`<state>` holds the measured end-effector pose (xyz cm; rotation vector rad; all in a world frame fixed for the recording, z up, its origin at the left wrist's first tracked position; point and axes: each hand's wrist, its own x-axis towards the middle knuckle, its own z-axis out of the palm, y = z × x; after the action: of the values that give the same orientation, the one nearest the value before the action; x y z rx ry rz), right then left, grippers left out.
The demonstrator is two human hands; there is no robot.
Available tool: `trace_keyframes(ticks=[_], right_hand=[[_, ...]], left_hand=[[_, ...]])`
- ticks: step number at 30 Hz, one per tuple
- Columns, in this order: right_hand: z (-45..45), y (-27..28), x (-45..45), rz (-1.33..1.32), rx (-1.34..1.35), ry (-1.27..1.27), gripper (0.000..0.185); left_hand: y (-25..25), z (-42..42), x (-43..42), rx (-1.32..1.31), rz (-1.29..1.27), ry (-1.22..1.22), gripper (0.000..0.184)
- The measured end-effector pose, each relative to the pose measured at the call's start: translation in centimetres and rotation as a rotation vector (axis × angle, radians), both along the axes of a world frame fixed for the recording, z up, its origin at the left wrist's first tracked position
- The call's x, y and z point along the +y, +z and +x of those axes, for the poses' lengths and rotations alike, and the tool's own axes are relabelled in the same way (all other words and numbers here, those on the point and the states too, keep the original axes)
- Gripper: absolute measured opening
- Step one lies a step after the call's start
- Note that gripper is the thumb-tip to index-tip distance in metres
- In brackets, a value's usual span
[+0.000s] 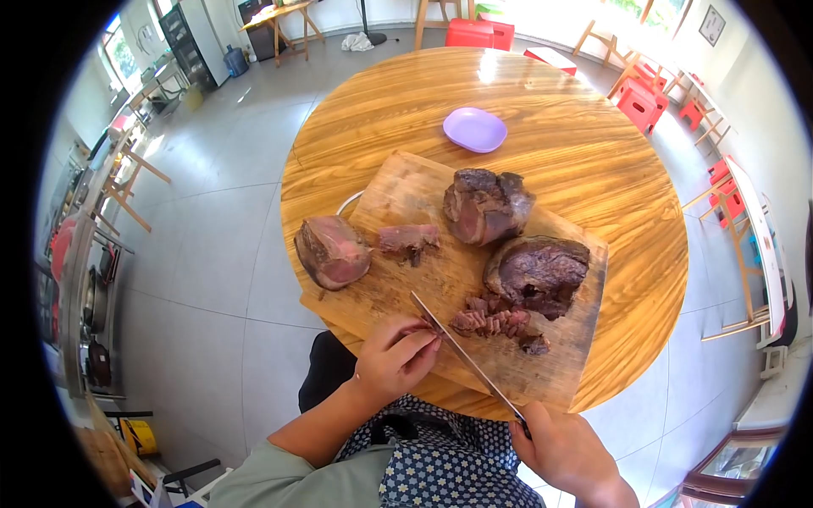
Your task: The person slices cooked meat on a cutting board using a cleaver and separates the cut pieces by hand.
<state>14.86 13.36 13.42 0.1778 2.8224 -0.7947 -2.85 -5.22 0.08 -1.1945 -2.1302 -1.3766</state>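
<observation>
On the wooden cutting board, my right hand grips the dark handle of a long knife, its blade slanting up to the left. Curled beside the blade, my left hand pinches a small piece of meat, mostly hidden by the fingers. Right of the blade lies a row of sliced meat. Two large dark chunks of meat, an upper one and a lower one, sit toward the board's right. A cut chunk rests at its left edge, near a smaller strip of meat.
The board lies on a round wooden table. A purple plate sits beyond the board. Red stools and folding tables stand behind and to the right. A shelved counter runs along the left.
</observation>
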Motion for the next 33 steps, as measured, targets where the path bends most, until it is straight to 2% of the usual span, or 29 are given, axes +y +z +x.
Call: trace_keyframes(ticks=[4, 6, 15, 24, 27, 31, 33], right_hand=[[0.2, 0.6, -0.2, 0.006, -0.027, -0.009, 0.024], [0.5, 1.0, -0.4, -0.091, -0.043, -0.075, 0.016], [-0.1, 1.4, -0.4, -0.036, -0.232, -0.067, 0.017], [-1.5, 1.9, -1.0, -0.025, -0.184, -0.054, 0.017], [-1.9, 2.0, -0.6, -0.082, -0.289, -0.07, 0.018], [-2.4, 2.5, -0.1, -0.087, -0.249, -0.094, 0.019], [-2.9, 3.6, -0.2, 0.041, -0.432, -0.206, 0.023]], left_hand=[[0.0, 0.0, -0.1, -0.006, -0.014, -0.004, 0.026], [0.1, -0.3, -0.1, 0.016, -0.012, -0.011, 0.026], [0.4, -0.1, 0.2, -0.068, -0.029, -0.003, 0.026], [0.3, -0.5, 0.3, -0.127, -0.017, -0.001, 0.027], [0.3, -0.5, 0.3, -0.124, -0.025, 0.003, 0.027], [0.6, -0.4, 0.5, -0.125, -0.029, 0.008, 0.029], [0.6, -0.6, 0.7, -0.124, -0.023, -0.006, 0.029]])
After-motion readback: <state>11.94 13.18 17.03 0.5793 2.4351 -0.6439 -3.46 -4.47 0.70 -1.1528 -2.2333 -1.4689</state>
